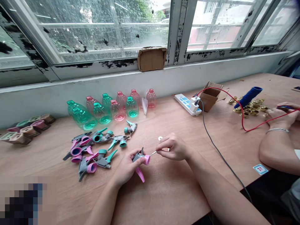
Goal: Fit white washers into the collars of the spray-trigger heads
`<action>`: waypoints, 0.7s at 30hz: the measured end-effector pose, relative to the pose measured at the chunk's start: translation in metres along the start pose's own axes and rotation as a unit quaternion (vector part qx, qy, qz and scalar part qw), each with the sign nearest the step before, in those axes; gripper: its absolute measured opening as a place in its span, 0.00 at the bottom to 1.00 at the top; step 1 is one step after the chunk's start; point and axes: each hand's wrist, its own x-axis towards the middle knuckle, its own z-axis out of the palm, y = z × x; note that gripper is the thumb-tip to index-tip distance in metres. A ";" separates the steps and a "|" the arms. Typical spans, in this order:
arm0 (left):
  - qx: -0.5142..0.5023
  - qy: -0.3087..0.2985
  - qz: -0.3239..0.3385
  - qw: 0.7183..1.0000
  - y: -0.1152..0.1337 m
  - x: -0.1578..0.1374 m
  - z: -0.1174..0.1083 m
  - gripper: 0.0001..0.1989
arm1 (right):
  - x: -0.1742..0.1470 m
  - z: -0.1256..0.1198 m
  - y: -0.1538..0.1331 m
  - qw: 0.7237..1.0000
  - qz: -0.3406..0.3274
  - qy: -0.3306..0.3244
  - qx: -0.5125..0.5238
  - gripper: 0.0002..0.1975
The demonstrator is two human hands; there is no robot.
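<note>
Pink and grey plastic forms the spray head [140, 156] that the left hand [127, 167] grips at the near middle of the table [164, 197]. Its pink collar [147, 160] faces the right hand [172, 147], and its pink trigger [140, 175] slants toward the near edge. The right hand pinches a thin tool [153, 153] whose tip reaches the collar; whether it goes inside cannot be told. Just beyond that hand lies a small white disc [160, 138].

To the left, pink-and-grey spray heads [91, 167] and teal-and-grey spray heads [102, 160] lie in a loose heap. Behind them, green bottles [102, 114] and red bottles [118, 112] stand uncapped near the wall [178, 76], a clear plastic bag [144, 107] beside the rightmost one.

Farther right are a white power strip [182, 100], an open cardboard box [207, 101] and a blue tube [248, 97] slanting over brass-coloured parts [254, 110]. Beside these parts is a co-worker's hand [282, 117], a red cable [260, 126] running past it.
</note>
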 end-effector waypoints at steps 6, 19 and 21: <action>0.002 0.038 -0.010 0.999 -0.005 0.000 -0.002 0.16 | 0.001 0.003 -0.001 1.000 -0.002 0.000 -0.012 0.08; 0.022 0.043 -0.016 0.999 -0.003 0.001 -0.002 0.19 | 0.002 0.007 -0.002 1.000 -0.014 0.007 -0.004 0.07; 0.022 0.040 -0.019 0.999 -0.002 0.000 -0.001 0.20 | 0.002 0.007 -0.001 1.000 -0.012 0.008 -0.003 0.07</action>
